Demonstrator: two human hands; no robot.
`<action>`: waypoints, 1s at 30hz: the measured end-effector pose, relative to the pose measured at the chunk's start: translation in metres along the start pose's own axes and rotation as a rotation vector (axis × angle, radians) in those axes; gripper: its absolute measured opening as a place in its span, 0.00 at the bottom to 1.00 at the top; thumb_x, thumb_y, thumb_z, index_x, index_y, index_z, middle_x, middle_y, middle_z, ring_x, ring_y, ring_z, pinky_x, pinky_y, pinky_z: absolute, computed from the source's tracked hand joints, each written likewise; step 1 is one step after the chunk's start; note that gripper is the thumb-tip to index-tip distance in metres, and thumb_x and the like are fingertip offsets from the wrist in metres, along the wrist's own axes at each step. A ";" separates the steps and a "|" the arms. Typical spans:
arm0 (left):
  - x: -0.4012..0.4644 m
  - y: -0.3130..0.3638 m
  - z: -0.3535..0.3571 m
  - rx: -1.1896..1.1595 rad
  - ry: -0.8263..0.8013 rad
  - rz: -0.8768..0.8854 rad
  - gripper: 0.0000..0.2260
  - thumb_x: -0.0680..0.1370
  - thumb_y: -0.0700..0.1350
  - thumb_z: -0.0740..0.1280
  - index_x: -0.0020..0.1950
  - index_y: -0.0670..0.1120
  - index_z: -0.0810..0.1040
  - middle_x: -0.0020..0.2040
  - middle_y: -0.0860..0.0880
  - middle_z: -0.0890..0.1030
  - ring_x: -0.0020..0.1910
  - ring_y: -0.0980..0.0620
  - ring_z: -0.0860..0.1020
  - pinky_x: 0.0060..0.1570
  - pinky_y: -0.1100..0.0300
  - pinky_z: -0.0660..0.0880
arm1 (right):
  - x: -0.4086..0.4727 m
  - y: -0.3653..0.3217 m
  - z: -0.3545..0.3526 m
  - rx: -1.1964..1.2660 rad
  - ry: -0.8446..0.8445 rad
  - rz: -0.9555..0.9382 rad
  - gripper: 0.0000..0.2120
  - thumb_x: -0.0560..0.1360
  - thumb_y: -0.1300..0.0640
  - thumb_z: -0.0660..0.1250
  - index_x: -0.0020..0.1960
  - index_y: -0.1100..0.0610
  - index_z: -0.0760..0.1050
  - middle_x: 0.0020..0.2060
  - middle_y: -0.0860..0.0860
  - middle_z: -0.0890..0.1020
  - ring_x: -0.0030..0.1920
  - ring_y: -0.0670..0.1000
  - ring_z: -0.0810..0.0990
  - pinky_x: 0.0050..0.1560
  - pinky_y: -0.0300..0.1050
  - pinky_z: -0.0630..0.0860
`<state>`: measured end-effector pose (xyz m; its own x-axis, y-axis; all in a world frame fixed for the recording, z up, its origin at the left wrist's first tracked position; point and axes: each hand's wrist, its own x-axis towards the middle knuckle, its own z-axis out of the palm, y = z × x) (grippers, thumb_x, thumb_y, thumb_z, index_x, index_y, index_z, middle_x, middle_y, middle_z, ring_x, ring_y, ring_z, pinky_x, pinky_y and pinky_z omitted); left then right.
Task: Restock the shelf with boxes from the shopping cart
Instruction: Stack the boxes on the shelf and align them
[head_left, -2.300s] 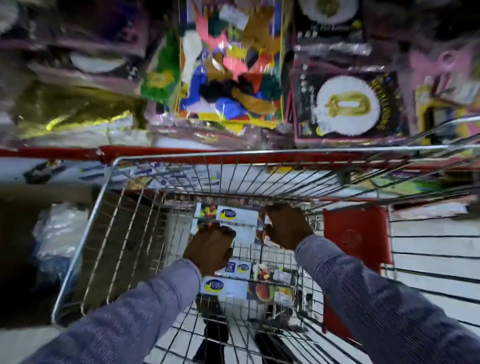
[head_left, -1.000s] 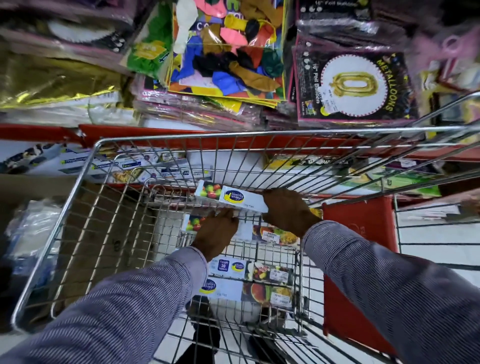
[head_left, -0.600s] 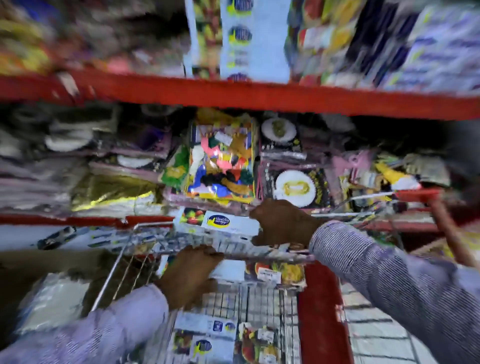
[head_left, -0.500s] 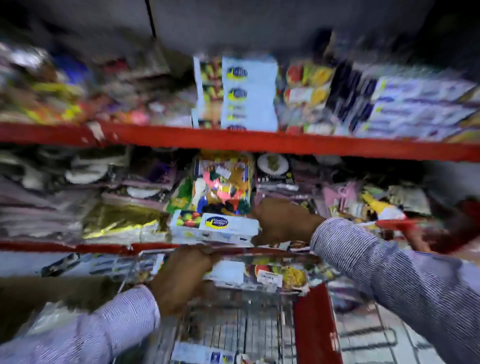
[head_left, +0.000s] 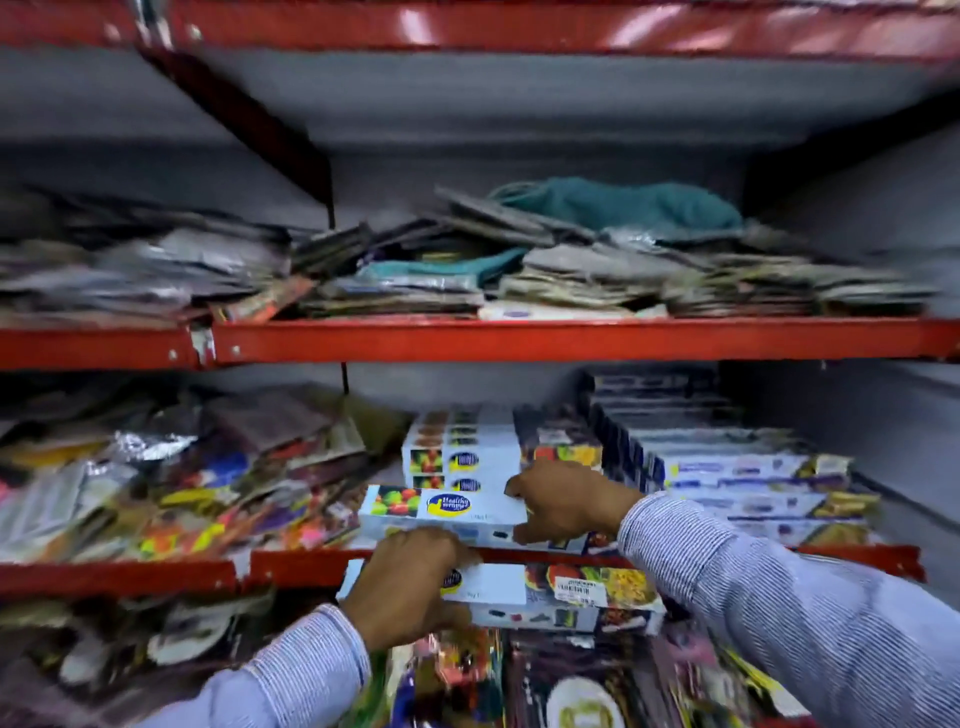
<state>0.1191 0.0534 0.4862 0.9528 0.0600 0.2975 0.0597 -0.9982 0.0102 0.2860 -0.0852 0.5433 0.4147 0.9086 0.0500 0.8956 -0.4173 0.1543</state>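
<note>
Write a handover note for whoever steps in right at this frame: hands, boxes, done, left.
Right hand: grip on the upper box, at the front edge of the middle shelf.
Left hand: grip on the lower box, just below that edge.
Stack of matching boxes sits behind on the shelf.
Done: both boxes are at the shelf.
Left: place both. Cart out of view.

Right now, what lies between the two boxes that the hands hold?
In the head view, the red shelf edge runs between the upper box and the lower box.
</note>
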 end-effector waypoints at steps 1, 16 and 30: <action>0.007 0.000 -0.003 0.003 0.006 -0.003 0.22 0.65 0.59 0.74 0.57 0.55 0.80 0.55 0.54 0.83 0.55 0.49 0.79 0.51 0.52 0.76 | 0.007 0.005 -0.001 0.003 0.005 0.006 0.22 0.73 0.45 0.68 0.58 0.60 0.75 0.50 0.58 0.81 0.51 0.61 0.80 0.47 0.51 0.78; 0.057 -0.020 0.004 -0.007 -0.054 0.031 0.22 0.69 0.59 0.73 0.60 0.50 0.81 0.53 0.48 0.84 0.52 0.45 0.79 0.49 0.51 0.77 | 0.093 0.061 0.067 0.122 -0.043 0.120 0.25 0.75 0.49 0.66 0.69 0.58 0.67 0.65 0.60 0.70 0.65 0.61 0.70 0.64 0.53 0.71; 0.070 -0.040 0.025 0.013 -0.020 0.020 0.28 0.69 0.58 0.72 0.68 0.54 0.75 0.62 0.52 0.80 0.60 0.49 0.77 0.55 0.54 0.74 | 0.102 0.066 0.082 0.168 0.093 0.175 0.21 0.67 0.50 0.73 0.57 0.58 0.77 0.57 0.58 0.78 0.55 0.58 0.78 0.53 0.46 0.76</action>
<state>0.1909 0.0982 0.4827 0.9596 0.0398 0.2786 0.0437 -0.9990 -0.0077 0.4011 -0.0217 0.4775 0.5564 0.8167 0.1530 0.8287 -0.5589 -0.0306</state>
